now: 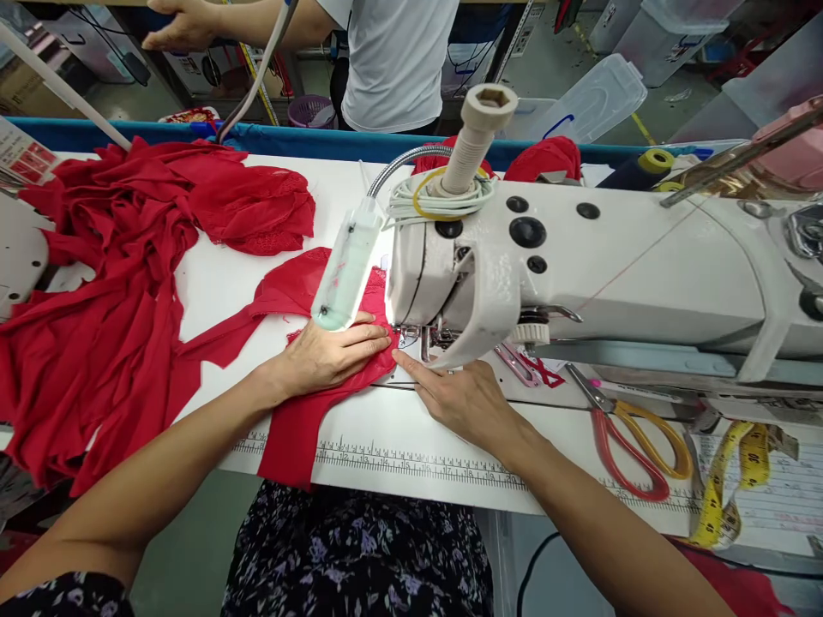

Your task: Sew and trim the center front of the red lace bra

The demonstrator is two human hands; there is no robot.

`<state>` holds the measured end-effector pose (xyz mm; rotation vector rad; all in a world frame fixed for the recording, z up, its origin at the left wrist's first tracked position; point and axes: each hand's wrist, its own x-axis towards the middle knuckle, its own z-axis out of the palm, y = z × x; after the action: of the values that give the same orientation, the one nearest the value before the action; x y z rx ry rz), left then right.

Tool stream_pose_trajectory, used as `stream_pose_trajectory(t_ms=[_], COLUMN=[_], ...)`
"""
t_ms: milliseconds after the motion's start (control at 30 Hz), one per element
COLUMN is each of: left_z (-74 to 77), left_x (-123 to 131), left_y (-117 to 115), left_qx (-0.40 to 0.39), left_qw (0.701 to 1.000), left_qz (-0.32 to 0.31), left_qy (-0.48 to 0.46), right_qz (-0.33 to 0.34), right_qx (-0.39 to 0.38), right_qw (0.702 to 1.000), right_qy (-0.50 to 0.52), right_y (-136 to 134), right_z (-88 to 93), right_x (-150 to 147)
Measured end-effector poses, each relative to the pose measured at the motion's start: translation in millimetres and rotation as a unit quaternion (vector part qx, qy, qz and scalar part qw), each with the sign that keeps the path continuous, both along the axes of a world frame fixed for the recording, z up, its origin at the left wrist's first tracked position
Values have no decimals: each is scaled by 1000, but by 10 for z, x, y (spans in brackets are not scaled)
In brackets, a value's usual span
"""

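My left hand lies flat, fingers stretched out, on a red lace garment piece just left of the needle area of a white sewing machine. My right hand rests on the table in front of the presser foot. Its fingers are extended and its fingertips touch the red fabric's edge. The fabric runs under the machine head and hangs over the table's front edge, across a printed ruler strip.
A heap of red garments covers the table's left side. Red-and-yellow scissors and a yellow tape measure lie at right. A gooseneck lamp hangs by the needle. Another person in a white shirt stands behind the table.
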<state>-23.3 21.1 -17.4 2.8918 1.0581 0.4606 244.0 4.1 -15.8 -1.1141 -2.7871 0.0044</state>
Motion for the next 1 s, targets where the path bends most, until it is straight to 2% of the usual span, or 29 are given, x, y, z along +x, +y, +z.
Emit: stream_pose_trajectory(t_ms=[133,300,467,600,700,867,933,1000], left_z=[15,58,84,104,139,213,255,304], left_x=[5,26,62,86,78,-7,-77,-175], left_y=[18,97,177,192,69,-417,-570,-629], left_qx=[-33,-36,-26,-27,-25,-27,-46,-54], left_qw=[999,999,1000,999,999,995,992,983], left_qz=[10,4,12,19,34,95,107,130], left_qy=[22,-17,-4,-5,9,-6,-42,-119], right_qz=[-2,-47,-63,-62,-102,-199,-202,-187], right_qx=[-22,-74,-58,-19,15,72,116,158], right_qw=[1000,996,996,998,994,971,967,968], right_qy=[-5,-18,-6,2,-29,-114,-105,-45], right_y=[12,10,17,42,12,-104,-179,-310], right_z=[16,6,-19,36,122,159,164,199], right_x=[-20,-30,-31,-50,-10,232,275,169])
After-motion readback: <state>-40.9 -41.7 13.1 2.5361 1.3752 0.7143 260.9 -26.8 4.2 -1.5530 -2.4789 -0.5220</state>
